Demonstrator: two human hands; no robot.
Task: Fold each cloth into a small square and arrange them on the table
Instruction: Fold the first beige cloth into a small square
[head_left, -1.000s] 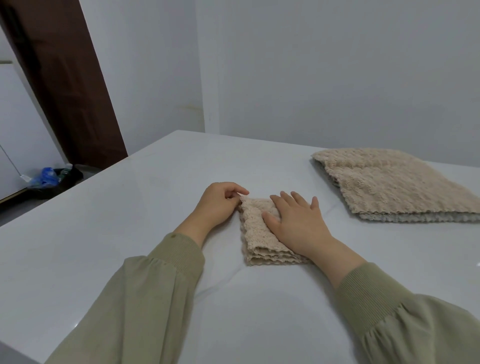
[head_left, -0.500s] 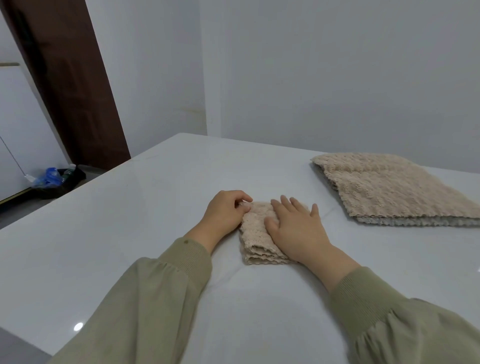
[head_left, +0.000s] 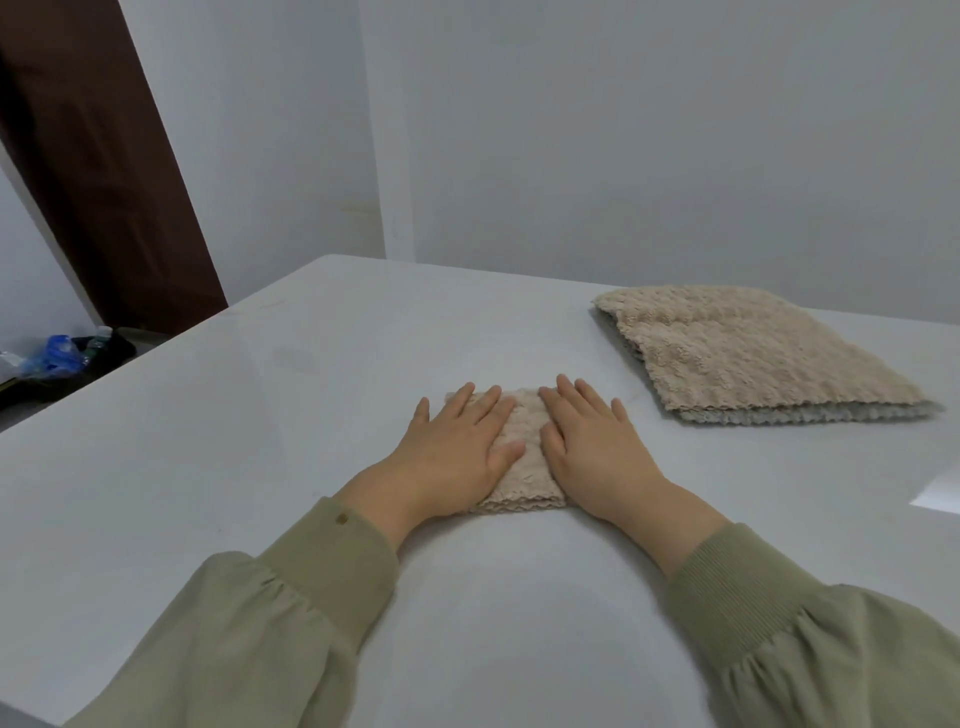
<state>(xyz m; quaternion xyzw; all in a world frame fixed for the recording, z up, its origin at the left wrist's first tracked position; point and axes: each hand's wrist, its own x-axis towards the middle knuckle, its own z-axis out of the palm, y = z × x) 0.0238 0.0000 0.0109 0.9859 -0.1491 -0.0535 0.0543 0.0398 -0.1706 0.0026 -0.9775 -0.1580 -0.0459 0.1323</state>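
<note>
A small beige fluffy cloth (head_left: 524, 457), folded into a thick square, lies on the white table (head_left: 260, 415) in front of me. My left hand (head_left: 457, 452) lies flat on its left half with straight fingers, pressing down. My right hand (head_left: 592, 457) presses flat on its right half the same way. Only a strip of the cloth shows between the hands, with its layered front edge below them. A pile of larger beige cloths (head_left: 748, 353) lies flat at the table's far right, well apart from both hands.
White walls stand close behind the table. A dark brown door (head_left: 98, 171) is at the left. On the floor below it lies a black bag with blue plastic (head_left: 57, 353). The table's left edge runs diagonally.
My left hand let go of the cloth's far left corner and now lies flat on it. The right hand stays pressing. The cloth looks more squared under both palms.
</note>
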